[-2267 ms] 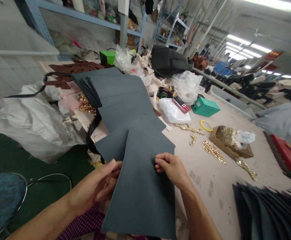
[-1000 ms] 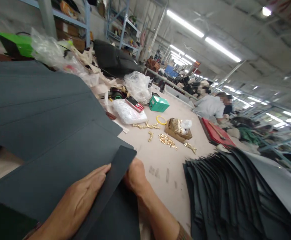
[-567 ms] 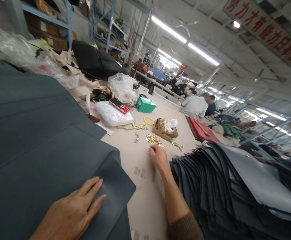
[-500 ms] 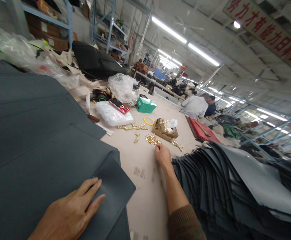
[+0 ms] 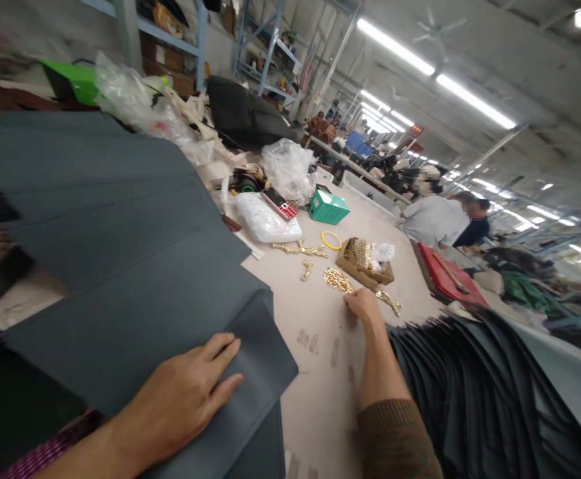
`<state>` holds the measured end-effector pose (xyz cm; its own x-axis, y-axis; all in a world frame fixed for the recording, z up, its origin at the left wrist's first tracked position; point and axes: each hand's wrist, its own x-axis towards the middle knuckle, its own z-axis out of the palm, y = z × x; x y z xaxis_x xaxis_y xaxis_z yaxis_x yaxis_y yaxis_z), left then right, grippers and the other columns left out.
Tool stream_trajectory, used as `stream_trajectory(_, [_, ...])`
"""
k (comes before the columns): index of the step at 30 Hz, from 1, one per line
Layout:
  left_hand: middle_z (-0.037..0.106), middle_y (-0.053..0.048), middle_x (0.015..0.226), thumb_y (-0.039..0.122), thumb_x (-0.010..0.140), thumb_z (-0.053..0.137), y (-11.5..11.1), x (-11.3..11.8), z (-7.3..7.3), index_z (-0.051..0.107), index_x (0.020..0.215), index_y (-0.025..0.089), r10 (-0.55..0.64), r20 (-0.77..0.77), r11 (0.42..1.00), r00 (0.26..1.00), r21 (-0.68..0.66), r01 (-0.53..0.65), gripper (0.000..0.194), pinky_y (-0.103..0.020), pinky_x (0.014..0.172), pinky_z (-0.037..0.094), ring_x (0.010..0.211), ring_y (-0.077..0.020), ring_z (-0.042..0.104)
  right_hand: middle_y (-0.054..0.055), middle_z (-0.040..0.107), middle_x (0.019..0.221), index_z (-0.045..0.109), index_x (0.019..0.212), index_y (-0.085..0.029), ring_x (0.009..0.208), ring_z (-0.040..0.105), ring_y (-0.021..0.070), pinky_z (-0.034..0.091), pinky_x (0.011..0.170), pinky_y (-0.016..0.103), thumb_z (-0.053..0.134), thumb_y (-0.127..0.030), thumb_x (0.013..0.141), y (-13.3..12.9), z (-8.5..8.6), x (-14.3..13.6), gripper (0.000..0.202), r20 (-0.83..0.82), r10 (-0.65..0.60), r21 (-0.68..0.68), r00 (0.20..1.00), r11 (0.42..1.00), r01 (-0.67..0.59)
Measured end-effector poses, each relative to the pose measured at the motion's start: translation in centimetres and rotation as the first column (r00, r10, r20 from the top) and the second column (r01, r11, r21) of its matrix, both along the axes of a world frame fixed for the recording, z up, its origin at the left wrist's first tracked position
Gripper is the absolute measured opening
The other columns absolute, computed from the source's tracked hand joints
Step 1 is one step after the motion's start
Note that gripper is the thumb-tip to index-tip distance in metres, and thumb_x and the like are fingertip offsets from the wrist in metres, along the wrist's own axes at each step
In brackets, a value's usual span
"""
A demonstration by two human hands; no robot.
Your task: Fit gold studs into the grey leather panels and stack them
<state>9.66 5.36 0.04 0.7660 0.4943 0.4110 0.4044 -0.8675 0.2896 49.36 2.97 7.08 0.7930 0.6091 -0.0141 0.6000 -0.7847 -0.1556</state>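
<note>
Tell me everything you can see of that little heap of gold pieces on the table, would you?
The loose heap of small, shiny gold-coloured pieces looks like metal; each piece is too small here to make out its exact shape. They lie in a low, spread-out patch directly on the pale beige tabletop, beside the open brown cardboard box. The person's curled bare right hand is at the heap's nearest end; whether it touches or holds a piece can't be told.

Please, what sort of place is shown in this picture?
Most likely a factory workshop: a thick stack of dark sheets, a heap of small gold pieces, and rows of ceiling lights running far back.
</note>
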Motion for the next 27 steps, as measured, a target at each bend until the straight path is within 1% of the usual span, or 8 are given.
stream_trajectory(3, [0.06,-0.01,0.128,0.026,0.095,0.05,-0.3,-0.3,0.7,0.056,0.129,0.016,-0.021,-0.034,0.99,0.999,-0.138,0.016,0.035,-0.036,0.091,0.058,0.108,-0.0228,0.065,0.008,0.066,0.069,0.066,0.07,-0.013,0.078,0.066,0.0233,0.048,0.074,0.034,0.057,-0.023,0.086,-0.6,0.6,-2.2,0.021,-0.047,0.123,0.093,0.991,0.989,-0.118])
stream_trajectory(6, [0.06,-0.012,0.124,0.026,0.096,0.049,-0.4,-0.3,0.9,0.055,0.128,0.014,-0.038,-0.037,0.979,0.999,-0.202,0.029,0.035,-0.038,0.09,0.057,0.108,-0.0244,0.063,0.008,0.069,0.08,0.067,0.089,-0.014,0.079,0.066,0.0219,0.05,0.069,0.03,0.05,-0.036,0.09,-1.3,0.8,-7.4,0.028,-0.163,0.3,0.228,0.94,0.938,-0.26])
stream_trajectory(9, [0.06,-0.012,0.12,0.028,0.097,0.047,-0.4,-0.3,0.9,0.054,0.127,0.014,-0.044,-0.04,0.974,0.998,-0.226,0.034,0.034,-0.039,0.089,0.057,0.107,-0.0254,0.061,0.002,0.067,0.077,0.066,0.089,-0.019,0.07,0.063,0.0169,0.048,0.064,0.026,0.055,-0.043,0.088,-1.8,0.2,-14.4,0.026,-0.325,0.545,0.373,0.773,0.825,-0.425])
stream_trajectory(11, [0.06,-0.011,0.117,0.028,0.098,0.045,-0.4,-0.3,1.0,0.054,0.125,0.014,-0.047,-0.039,0.972,0.998,-0.231,0.037,0.032,-0.04,0.089,0.056,0.107,-0.0256,0.06,0.0,0.067,0.074,0.067,0.084,-0.021,0.068,0.06,0.0153,0.045,0.064,0.026,0.058,-0.035,0.087,-1.8,-0.6,-18.5,0.017,-0.337,0.674,0.412,0.657,0.733,-0.541])
stream_trajectory(13, [0.06,-0.01,0.113,0.027,0.098,0.044,-0.4,-0.4,1.0,0.055,0.122,0.015,-0.055,-0.035,0.971,0.998,-0.235,0.045,0.029,-0.04,0.088,0.056,0.104,-0.025,0.06,0.0,0.067,0.077,0.069,0.082,-0.022,0.071,0.06,0.0147,0.044,0.068,0.026,0.058,-0.025,0.088,-1.4,-1.4,-21.1,0.012,-0.292,0.745,0.383,0.6,0.666,-0.64])
stream_trajectory(16, [0.06,-0.008,0.106,0.025,0.098,0.044,-0.4,-0.5,1.0,0.057,0.117,0.016,-0.063,-0.027,0.968,0.998,-0.245,0.055,0.025,-0.04,0.084,0.056,0.098,-0.0236,0.06,0.001,0.067,0.079,0.069,0.081,-0.022,0.076,0.062,0.0147,0.043,0.072,0.026,0.059,-0.017,0.087,-0.7,-2.2,-22.5,0.013,-0.264,0.782,0.334,0.564,0.623,-0.707])
stream_trajectory(21, [0.059,-0.008,0.105,0.024,0.097,0.043,-0.4,-0.5,0.9,0.057,0.116,0.016,-0.054,-0.013,0.967,0.998,-0.25,0.049,0.024,-0.04,0.081,0.056,0.094,-0.0235,0.059,0.0,0.068,0.078,0.071,0.079,-0.022,0.074,0.062,0.0138,0.044,0.071,0.025,0.062,-0.012,0.085,-0.1,-2.2,-22.2,0.015,-0.288,0.784,0.31,0.55,0.62,-0.721])
stream_trajectory(27, [0.058,-0.007,0.104,0.024,0.098,0.042,-0.5,-0.5,0.7,0.056,0.116,0.015,-0.059,-0.01,0.962,0.998,-0.266,0.054,0.025,-0.041,0.082,0.055,0.094,-0.0237,0.059,0.001,0.07,0.078,0.074,0.08,-0.023,0.075,0.063,0.0146,0.045,0.07,0.025,0.063,-0.015,0.084,0.4,-2.0,-22.1,0.014,-0.323,0.782,0.303,0.533,0.619,-0.724])
